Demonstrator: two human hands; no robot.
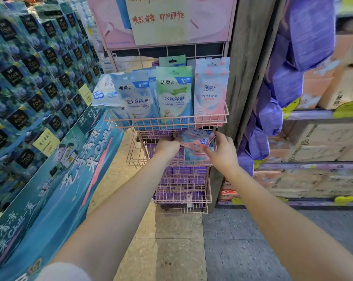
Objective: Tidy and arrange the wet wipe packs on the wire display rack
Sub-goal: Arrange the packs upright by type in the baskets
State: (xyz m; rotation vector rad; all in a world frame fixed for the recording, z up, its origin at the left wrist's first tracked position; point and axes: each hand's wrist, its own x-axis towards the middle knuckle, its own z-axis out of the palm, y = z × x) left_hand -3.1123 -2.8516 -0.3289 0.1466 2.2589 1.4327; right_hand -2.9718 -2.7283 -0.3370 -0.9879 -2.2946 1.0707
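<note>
Head view: the pink wire display rack [209,187] stands tight against a wooden post [246,67] on its right, with a slanted wall of blue boxes [39,78] close on its left. The only open room is the floor [171,240] in front, where both forearms reach in.

The top basket [167,118] juts out just above the hands. It holds upright packs: a blue pack [138,98], a green pack [174,94] and a tall pink pack [210,92]. A pale blue pack [104,92] leans out over its left corner.

At the second basket [132,153], the pink wet wipe pack [198,142] is held lying flat at the right end. The left hand [167,149] has its grip pinched on the pack's left corner, and the right hand [222,153] has its grip clamped round the right edge. The lower baskets hold purple packs [181,175].

Purple bags [289,84] hang beside the post, before shelves of cartons [323,138].
</note>
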